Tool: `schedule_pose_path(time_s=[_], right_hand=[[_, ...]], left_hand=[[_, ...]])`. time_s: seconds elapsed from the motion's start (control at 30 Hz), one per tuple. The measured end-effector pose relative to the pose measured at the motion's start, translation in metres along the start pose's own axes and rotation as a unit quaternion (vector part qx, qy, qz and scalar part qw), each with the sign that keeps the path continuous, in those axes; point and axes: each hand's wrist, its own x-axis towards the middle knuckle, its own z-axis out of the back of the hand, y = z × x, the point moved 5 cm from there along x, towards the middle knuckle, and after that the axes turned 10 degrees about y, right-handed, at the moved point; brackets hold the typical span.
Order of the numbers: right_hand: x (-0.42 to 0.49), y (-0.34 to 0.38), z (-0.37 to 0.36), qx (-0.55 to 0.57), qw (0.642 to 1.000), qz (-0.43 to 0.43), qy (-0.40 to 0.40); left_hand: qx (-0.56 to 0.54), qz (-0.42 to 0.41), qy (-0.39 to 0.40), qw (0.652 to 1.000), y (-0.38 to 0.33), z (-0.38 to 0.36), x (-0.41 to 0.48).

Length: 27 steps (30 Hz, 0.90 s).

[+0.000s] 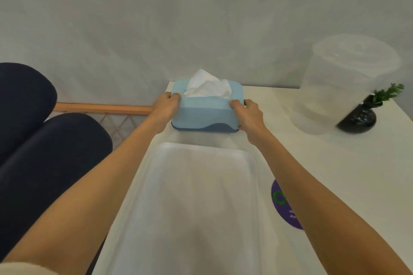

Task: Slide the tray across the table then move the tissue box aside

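A light blue tissue box (206, 111) with a darker blue base and a white tissue sticking out of its top sits at the far left corner of the white table (335, 163). My left hand (166, 107) grips its left end and my right hand (248, 116) grips its right end, fingers curled over the top edges. A white rectangular tray (196, 196) lies lengthwise on the table between my forearms, just in front of the box.
A large clear plastic container (348, 78) stands at the back right, beside a small black vase with a green sprig (359, 118). A purple round sticker (283, 205) lies right of the tray. Dark blue cushions (44, 140) and a wooden lattice are left of the table.
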Motion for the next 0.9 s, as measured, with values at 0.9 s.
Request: schedule_pose_path(time_s=[0.9], right_hand=[[0.045, 0.018, -0.027, -0.07, 0.997, -0.023, -0.016]], left_hand=[[0.078, -0.064, 0.005, 0.995, -0.004, 0.018, 0.053]])
